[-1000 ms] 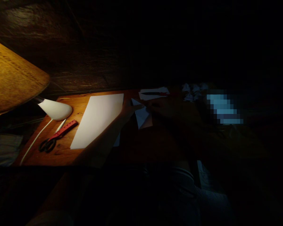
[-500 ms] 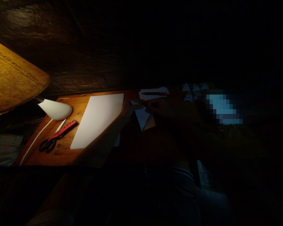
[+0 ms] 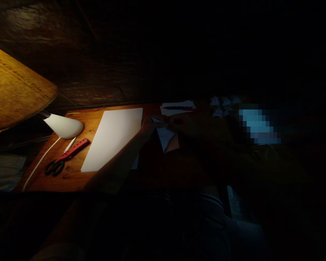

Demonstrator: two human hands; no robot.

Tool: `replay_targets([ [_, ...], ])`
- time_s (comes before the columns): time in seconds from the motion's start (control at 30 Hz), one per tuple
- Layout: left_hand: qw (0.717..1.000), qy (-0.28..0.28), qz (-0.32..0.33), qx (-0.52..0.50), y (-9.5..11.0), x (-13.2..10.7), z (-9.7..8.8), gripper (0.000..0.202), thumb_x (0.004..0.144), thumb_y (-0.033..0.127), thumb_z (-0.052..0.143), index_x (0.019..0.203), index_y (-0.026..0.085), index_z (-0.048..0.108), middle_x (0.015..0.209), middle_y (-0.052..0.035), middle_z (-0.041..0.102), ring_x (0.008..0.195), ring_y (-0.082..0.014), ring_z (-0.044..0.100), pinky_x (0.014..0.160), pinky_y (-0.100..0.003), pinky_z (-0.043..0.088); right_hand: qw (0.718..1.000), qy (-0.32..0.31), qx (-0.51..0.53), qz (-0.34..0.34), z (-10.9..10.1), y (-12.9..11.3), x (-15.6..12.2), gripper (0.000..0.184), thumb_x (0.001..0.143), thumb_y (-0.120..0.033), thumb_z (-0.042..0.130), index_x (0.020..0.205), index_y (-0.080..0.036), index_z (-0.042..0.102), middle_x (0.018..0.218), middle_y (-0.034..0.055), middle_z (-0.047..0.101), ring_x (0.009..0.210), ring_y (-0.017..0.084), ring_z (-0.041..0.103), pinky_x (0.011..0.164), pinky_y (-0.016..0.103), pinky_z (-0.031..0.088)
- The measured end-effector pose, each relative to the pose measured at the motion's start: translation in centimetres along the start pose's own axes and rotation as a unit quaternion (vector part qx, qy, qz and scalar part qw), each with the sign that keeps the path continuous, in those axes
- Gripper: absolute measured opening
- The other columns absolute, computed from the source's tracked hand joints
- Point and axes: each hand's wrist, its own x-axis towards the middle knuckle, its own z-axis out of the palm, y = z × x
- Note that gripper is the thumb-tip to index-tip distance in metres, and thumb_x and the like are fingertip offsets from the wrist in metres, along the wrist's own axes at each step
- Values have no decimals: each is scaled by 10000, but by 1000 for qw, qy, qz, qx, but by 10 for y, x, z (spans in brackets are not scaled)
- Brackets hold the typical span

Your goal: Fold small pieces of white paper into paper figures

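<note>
Under a single desk lamp (image 3: 63,126), a person's left hand (image 3: 149,127) pinches the top edge of a folded paper (image 3: 165,139) that lies on the wooden counter (image 3: 73,177), just right of a large white sheet (image 3: 112,139). The right hand (image 3: 180,125) sits in deep shadow with its fingertips at the same edge; how it grips cannot be told. Compared with a second ago, the two hands stand closer together and the paper's upper left flap shows smaller, while its lower point stays near where it was. Scissors (image 3: 54,167) and a red ruler (image 3: 74,148) lie unmoved beside the lamp. At the counter's far edge, a pen (image 3: 176,108) rests on a paper scrap (image 3: 167,111), near small white paper pieces (image 3: 222,105).
</note>
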Motion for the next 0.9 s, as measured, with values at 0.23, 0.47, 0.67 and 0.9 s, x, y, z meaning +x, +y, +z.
replay_targets([
  [0.23, 997, 55, 9, -48, 0, 5, -1, 156, 630, 125, 762, 559, 204, 648, 626, 15, 653, 637, -147, 585, 620, -298, 447, 999, -25, 7, 23, -2, -5, 0, 240, 768, -413, 715, 716, -197, 625, 741, 3, 613, 731, 145, 534, 711, 300, 448],
  [0.47, 983, 128, -25, -131, 7, 11, -8, 232, 780, 189, 712, 598, 203, 570, 582, 20, 585, 548, -122, 558, 587, -262, 459, 999, -11, 8, 41, -11, -13, -5, 255, 750, -400, 766, 688, -191, 633, 712, -4, 595, 718, 145, 533, 729, 311, 448],
  [0.67, 992, 110, -1, -69, 1, 10, -3, 389, 892, 590, 751, 783, 227, 667, 675, 0, 596, 665, -179, 609, 645, -317, 458, 998, -8, 27, 47, -12, -12, -5, 237, 756, -395, 751, 702, -196, 633, 744, 4, 615, 746, 155, 543, 730, 316, 460],
  [0.9, 1000, -18, -8, 10, -1, 6, -4, 287, 701, 376, 927, 749, 209, 700, 724, 1, 661, 715, -170, 624, 681, -302, 466, 999, -2, 26, 25, -10, -3, -3, 241, 769, -394, 755, 702, -199, 630, 779, 14, 643, 776, 161, 560, 787, 323, 473],
])
